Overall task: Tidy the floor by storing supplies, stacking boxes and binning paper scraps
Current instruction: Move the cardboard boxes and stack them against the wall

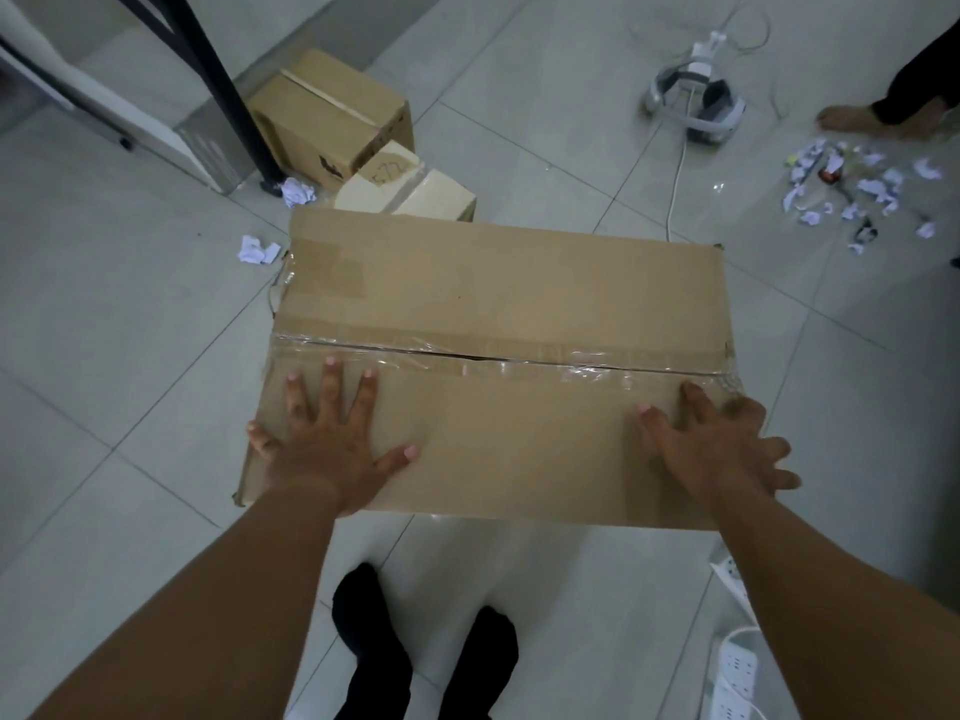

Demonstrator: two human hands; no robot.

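1. Large cardboard box (498, 324): one, directly under both my hands, with its taped top seam running just past my fingertips. I look straight down on it and cannot tell whether it rests on the floor or is lifted.
2. Left hand (332, 444): lies flat on the near-left part of the lid. The fingers are straight and spread, and the little finger hangs over the left edge.
3. Right hand (711, 449): lies on the near-right corner of the same lid, fingers splayed and slightly blurred, gripping nothing. The two hands are well apart, one at each end of the near flap.
4. Boxes: I count three. Beyond the left hand, past the big box's far edge, sits a small pale box (405, 192). A medium brown box (332, 111) is just behind it, beside a black table leg (228, 90).
5. Paper scraps: two small crumpled clumps lie beyond and left of the left hand, one (257, 249) off the big box's far-left corner and one (297, 192) by the table leg. A scatter of scraps (862, 184), too many to count, lies far beyond the right hand.
6. One white headset (693, 103) with a cable lies beyond the right hand.
7. Two white power strips (737, 667) lie beside my right forearm.
8. My two black-socked feet (374, 631) show between my forearms.
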